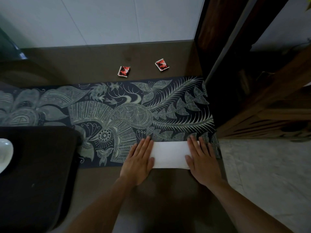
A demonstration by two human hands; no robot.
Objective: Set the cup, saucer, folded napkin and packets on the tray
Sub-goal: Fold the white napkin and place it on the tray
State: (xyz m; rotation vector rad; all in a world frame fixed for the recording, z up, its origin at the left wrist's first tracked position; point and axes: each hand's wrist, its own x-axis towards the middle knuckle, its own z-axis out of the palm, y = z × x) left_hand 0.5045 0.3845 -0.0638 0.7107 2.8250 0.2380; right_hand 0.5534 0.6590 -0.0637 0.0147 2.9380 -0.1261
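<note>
A white folded napkin (170,154) lies flat near the front right of the table, on the patterned runner. My left hand (138,161) presses flat on its left end and my right hand (202,161) presses flat on its right end, fingers stretched out. Two red packets (124,71) (161,64) lie apart on the bare table behind the runner. A dark tray (38,174) sits at the front left. Something white and round (5,153), a saucer or cup, shows on it at the frame's left edge, mostly cut off.
A dark blue runner with a pale bird-and-leaf pattern (117,113) crosses the brown table. A dark wooden door frame (235,81) stands close on the right, with pale stone floor (269,174) beside it. A white wall (109,19) rises behind the table.
</note>
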